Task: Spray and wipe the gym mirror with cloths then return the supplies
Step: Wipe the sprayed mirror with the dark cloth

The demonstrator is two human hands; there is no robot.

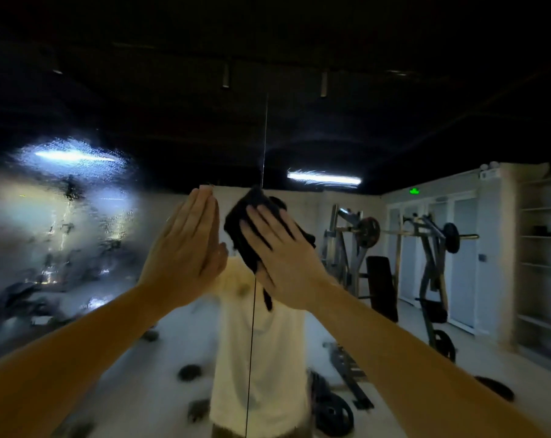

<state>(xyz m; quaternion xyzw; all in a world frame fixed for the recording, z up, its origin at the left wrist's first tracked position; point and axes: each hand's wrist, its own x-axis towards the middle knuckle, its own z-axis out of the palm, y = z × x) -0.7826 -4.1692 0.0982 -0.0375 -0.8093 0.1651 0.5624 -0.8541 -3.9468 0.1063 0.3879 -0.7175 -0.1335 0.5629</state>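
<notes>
Gym mirror point(394, 137) straight ahead in the head view. Spanning the whole frame and splitting into two panels at a thin vertical seam point(264, 137). Carrying a wet, streaky film point(62, 232) across the left panel and blurring the reflection there. Reflecting more clearly on the right: a person's white shirt point(268, 343), weight machines point(356, 241), weight plates point(334, 415) on the floor, a green exit sign point(414, 191), a strip light point(324, 178).

Reaching up with both arms, hands apart, one on each side of the seam. Pressing a black cloth point(245, 222) flat against the glass just by the seam with the right hand point(283, 257), fingers spread and straight over it, one end of the cloth hanging below the palm. Holding the left hand point(185, 245) up just beside it, edge-on, fingers straight and together, gripping nothing; touching the glass or not, cannot tell.
</notes>
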